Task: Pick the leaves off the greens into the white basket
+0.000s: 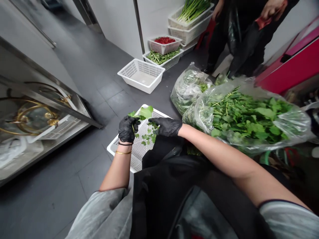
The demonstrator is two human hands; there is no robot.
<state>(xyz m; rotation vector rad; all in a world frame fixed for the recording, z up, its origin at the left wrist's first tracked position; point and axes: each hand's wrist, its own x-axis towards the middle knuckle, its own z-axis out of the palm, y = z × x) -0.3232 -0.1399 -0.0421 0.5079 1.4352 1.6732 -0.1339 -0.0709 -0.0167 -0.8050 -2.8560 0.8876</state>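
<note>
My left hand (128,128), in a black glove, is closed on leafy green stems (146,113) whose broad leaves stick out to the right. To its right, my right hand (168,126), also black-gloved, points left with a small sprig of greens (154,126) at its fingers. Both hands are above a white perforated basket (139,154) on the floor in front of me. Inside the basket lie some small loose green leaves (149,137). The near right part of the basket is hidden by my black apron (171,186).
A big clear plastic bag (294,124) of leafy greens stands at my right, a smaller bag (183,88) behind it. Ahead sits another white basket (143,87), near stacked baskets of red peppers (164,40), green pods and scallions (194,10). A person (239,30) stands beyond. Left is a metal shelf (84,114).
</note>
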